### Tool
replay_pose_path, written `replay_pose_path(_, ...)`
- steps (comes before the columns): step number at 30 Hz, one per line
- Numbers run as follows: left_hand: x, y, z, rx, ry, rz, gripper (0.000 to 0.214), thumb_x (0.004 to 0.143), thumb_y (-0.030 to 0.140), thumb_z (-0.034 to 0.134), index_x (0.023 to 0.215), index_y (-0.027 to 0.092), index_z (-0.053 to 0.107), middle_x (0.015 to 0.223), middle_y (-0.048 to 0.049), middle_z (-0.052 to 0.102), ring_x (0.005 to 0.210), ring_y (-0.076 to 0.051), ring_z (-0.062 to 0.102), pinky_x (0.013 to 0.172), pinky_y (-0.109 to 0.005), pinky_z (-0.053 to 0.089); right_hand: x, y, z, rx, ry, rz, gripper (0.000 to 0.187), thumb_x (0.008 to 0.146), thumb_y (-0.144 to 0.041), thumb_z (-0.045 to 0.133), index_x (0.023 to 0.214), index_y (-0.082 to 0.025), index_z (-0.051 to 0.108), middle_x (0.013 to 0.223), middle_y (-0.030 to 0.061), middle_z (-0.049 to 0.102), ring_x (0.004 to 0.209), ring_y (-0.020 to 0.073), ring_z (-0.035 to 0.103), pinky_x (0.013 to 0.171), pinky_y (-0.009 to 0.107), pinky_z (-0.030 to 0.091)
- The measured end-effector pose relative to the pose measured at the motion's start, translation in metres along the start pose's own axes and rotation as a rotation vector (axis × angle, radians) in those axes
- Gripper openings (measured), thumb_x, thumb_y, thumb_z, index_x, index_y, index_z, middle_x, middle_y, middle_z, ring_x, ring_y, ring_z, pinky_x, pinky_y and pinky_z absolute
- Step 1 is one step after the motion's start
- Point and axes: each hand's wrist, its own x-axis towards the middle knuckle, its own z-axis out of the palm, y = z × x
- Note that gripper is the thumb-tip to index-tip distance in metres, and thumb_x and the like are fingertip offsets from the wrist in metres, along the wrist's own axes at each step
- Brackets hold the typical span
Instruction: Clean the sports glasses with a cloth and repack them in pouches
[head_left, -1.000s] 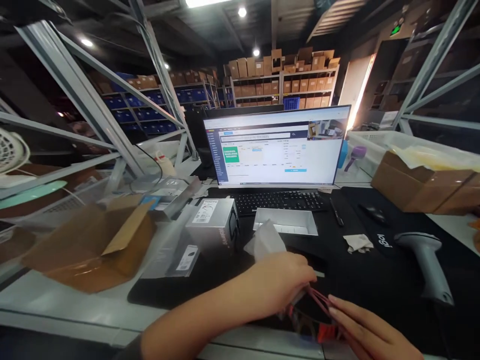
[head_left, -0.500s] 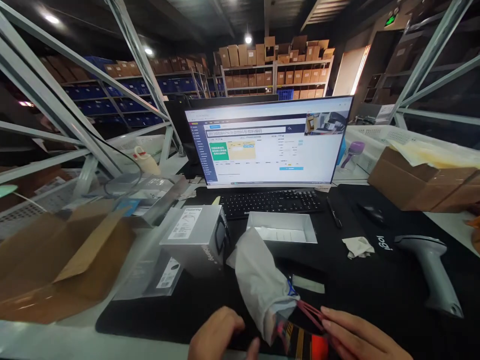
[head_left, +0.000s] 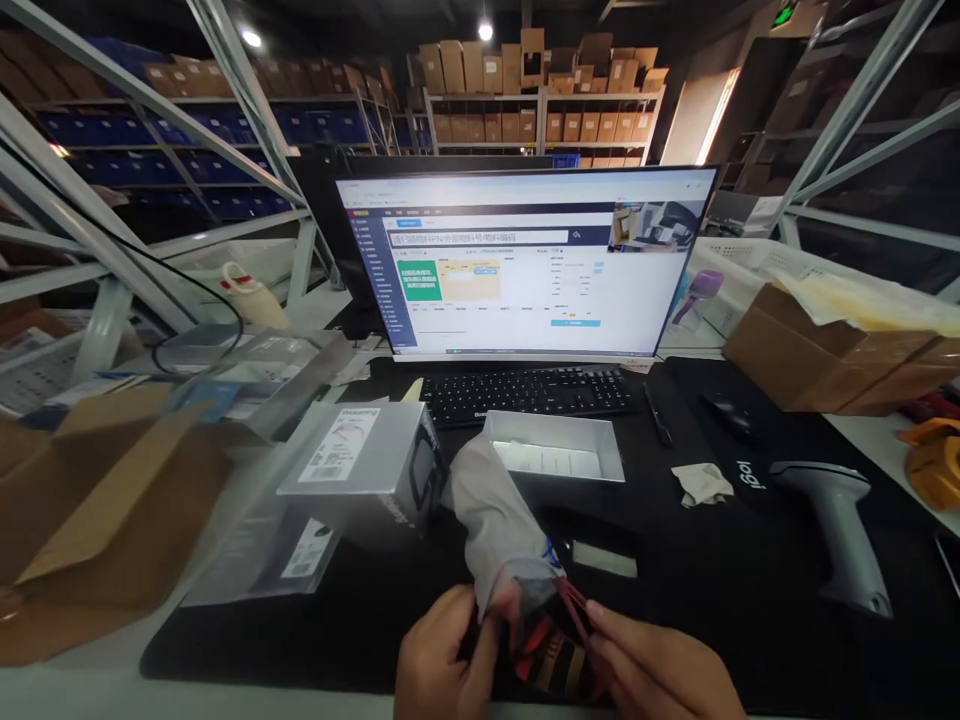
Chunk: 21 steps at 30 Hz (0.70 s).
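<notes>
A pale grey cloth pouch lies slanted on the black desk mat, its mouth towards me and a blue cord at its side. My left hand is closed, thumb and fingers pinching the near edge of the pouch's mouth. My right hand is closed on a dark red cord beside the mouth. Below the pouch, between my hands, a red, black and yellow patterned thing shows in part; I cannot make out what it is. A shallow white open box stands just beyond the pouch.
A grey printed box stands left of the pouch, with a brown carton farther left. Behind are a keyboard and a lit monitor. To the right lie crumpled paper, a mouse and a barcode scanner.
My left hand has moved up and right to the pouch's mouth and closed on its edge. My right hand keeps its pinch on the red cord. The camera view has shifted slightly.
</notes>
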Motion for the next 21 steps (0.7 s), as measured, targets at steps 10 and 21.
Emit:
replay_pose_path(10,-0.016,0.017,-0.008,0.119,0.013,0.22,0.026,0.095,0.007,0.05,0.072,0.018,0.053,0.061,0.0007,0.05,0.054,-0.012,0.048,0.054,-0.025,0.036,0.014,-0.025,0.018,-0.051,0.19,0.065,0.024,0.089,0.002,0.057,0.108,-0.009,0.069,0.105,0.0152,0.077,0.103,0.0198,0.074,0.097,0.029,0.06)
replay_pose_path(21,-0.003,0.022,-0.043,0.468,0.014,0.305,0.029,0.097,0.013,0.044,0.069,0.022,0.046,0.061,0.0016,0.045,0.051,-0.015,0.043,0.051,-0.034,0.029,0.036,-0.026,0.005,-0.083,-0.012,-0.13,0.023,0.092,0.0,0.056,0.11,-0.008,0.067,0.109,0.0126,0.076,0.104,0.0166,0.072,0.114,0.037,0.047)
